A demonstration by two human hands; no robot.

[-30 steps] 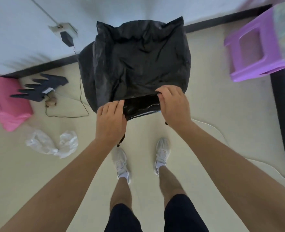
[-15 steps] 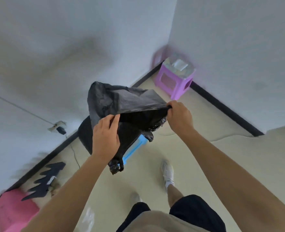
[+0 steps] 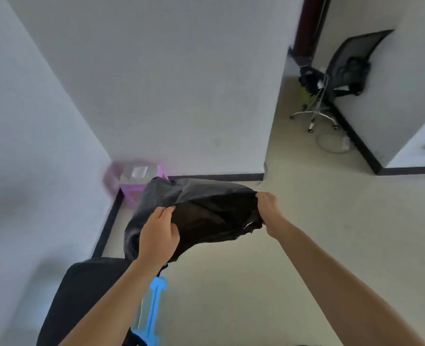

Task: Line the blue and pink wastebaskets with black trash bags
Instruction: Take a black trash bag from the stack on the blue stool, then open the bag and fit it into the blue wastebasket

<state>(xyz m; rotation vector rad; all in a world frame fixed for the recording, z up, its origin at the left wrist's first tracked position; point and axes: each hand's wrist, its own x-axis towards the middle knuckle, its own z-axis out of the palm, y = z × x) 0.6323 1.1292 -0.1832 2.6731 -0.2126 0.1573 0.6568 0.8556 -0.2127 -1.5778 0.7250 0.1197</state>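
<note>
floor (image 3: 268,283): beige | bin (image 3: 154,310) below left hand (image 3: 157,239) | stool (image 3: 134,188) beyond it, corner | chair (image 3: 341,78) far past right hand (image 3: 268,211)

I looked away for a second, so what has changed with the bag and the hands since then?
Both hands have lifted the black trash bag up off the blue wastebasket and pulled its mouth wider, while the view swung up toward the wall corner. The left hand and right hand keep their grip on the rim. The purple stool stays put.
</note>
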